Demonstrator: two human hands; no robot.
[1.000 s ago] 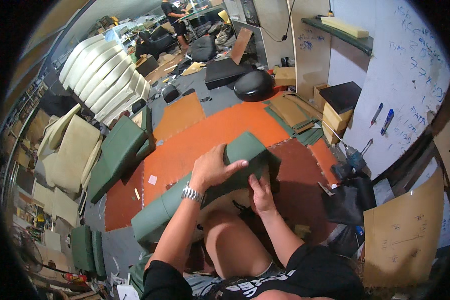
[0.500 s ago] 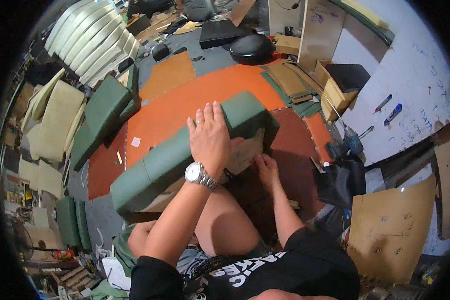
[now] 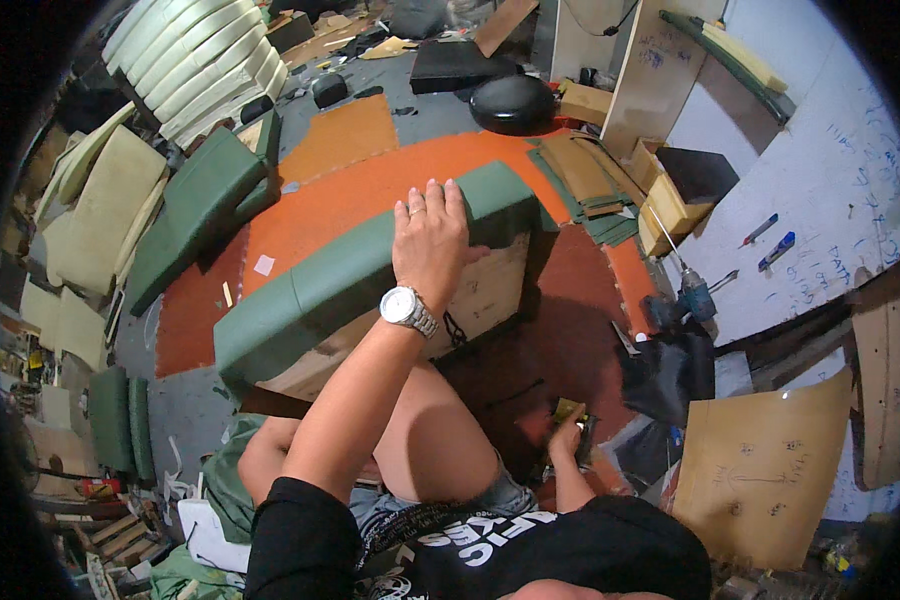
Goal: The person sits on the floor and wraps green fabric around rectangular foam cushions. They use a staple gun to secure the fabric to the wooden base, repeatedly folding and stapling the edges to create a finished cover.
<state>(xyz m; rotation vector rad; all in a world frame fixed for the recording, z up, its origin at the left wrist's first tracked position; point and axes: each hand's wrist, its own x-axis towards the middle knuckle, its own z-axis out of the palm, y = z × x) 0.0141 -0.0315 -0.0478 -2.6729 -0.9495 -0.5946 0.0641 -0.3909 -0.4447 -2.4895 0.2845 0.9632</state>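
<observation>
Resting a flat, uncurled left hand (image 3: 430, 242) on a cushion (image 3: 345, 264), green-covered on top but bare on its pale underside (image 3: 495, 282), above reddish flooring (image 3: 585, 325), with right hand (image 3: 567, 438) at a yellowish object (image 3: 567, 410), grip unclear.

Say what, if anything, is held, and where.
The left hand rests on the green padded piece at its upper edge; whether the right hand holds the yellowish object is unclear.
</observation>
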